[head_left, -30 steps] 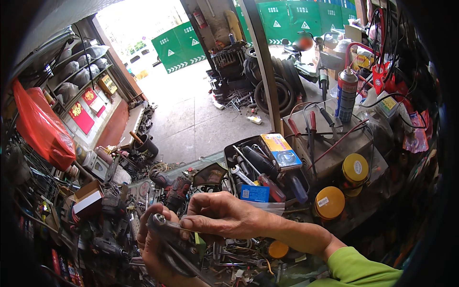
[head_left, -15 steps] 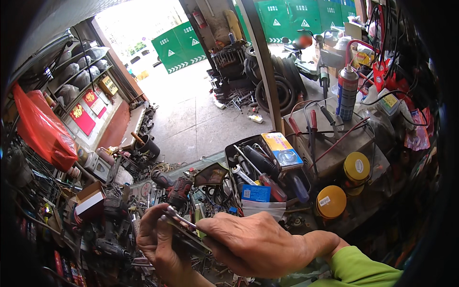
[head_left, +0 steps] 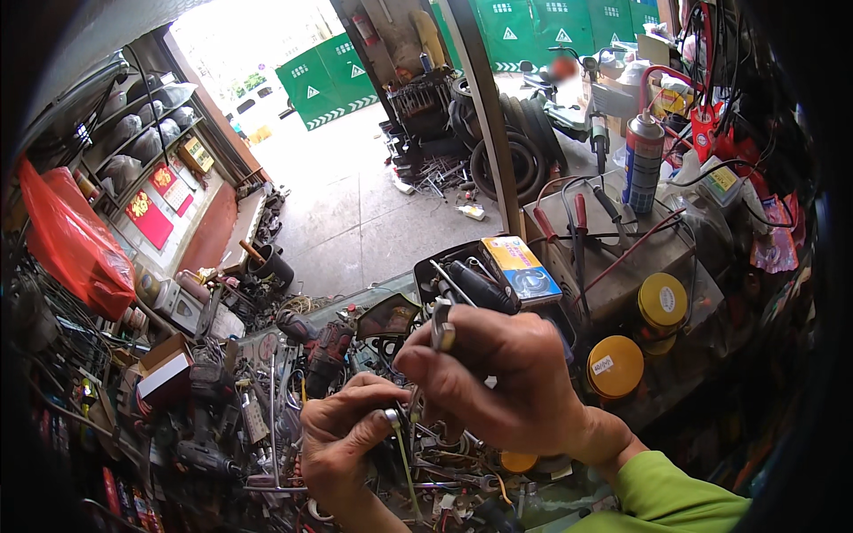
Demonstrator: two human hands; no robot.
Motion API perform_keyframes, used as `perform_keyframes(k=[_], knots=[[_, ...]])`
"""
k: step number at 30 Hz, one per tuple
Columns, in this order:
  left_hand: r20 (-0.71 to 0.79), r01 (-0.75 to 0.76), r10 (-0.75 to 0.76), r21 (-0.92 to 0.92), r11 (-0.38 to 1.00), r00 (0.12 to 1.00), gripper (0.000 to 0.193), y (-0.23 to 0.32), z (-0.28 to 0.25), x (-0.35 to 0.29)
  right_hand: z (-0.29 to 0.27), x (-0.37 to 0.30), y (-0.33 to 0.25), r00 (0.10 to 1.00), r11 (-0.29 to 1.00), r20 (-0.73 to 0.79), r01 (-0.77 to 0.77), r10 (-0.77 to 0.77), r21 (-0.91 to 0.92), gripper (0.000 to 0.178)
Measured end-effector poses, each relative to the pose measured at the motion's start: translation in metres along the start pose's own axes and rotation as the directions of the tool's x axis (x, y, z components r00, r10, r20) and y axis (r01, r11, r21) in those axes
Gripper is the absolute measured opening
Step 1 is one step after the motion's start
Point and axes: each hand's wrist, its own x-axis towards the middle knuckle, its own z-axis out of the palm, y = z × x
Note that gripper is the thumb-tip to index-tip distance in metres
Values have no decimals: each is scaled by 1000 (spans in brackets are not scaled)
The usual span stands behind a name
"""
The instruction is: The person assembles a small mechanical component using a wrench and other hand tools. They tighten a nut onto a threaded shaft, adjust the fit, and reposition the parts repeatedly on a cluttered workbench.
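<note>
My left hand (head_left: 342,440) is closed, thumb against fingers, on a thin yellowish strip (head_left: 405,457) with a small silvery round end. The strip hangs down beside the wrist; its exact kind does not show. My right hand (head_left: 511,377) is raised just right of it, thumb and forefinger pinched on a short grey metal piece (head_left: 442,326) that points up. The lower part of that piece is hidden by the fingers. Dark thin parts lie between the two hands, and I cannot tell which hand holds them. Under both hands spreads a cluttered bench with small tools and metal bits.
A red-and-black cordless drill (head_left: 327,355) lies left of the hands. Behind the right hand is a black tool bin with a yellow-and-blue box (head_left: 522,268). To the right are yellow-lidded jars (head_left: 615,366), a spray can (head_left: 643,164) and cables. An open small carton (head_left: 166,369) sits left.
My hands, earlier close together around a flat silvery-edged object, have shifted rightward and parted a little. The right one has risen with the metal piece and now covers part of the tool bin.
</note>
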Motion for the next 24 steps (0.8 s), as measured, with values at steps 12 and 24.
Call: perform_keyframes(k=[12, 24], knots=[[187, 89, 32, -601, 794, 982, 30, -19, -12, 0, 2, 12, 3, 932, 912, -169, -257, 322, 320, 43], [120, 28, 31, -461, 887, 992, 31, -13, -11, 1, 1, -3, 3, 847, 839, 119, 530, -518, -121, 16]])
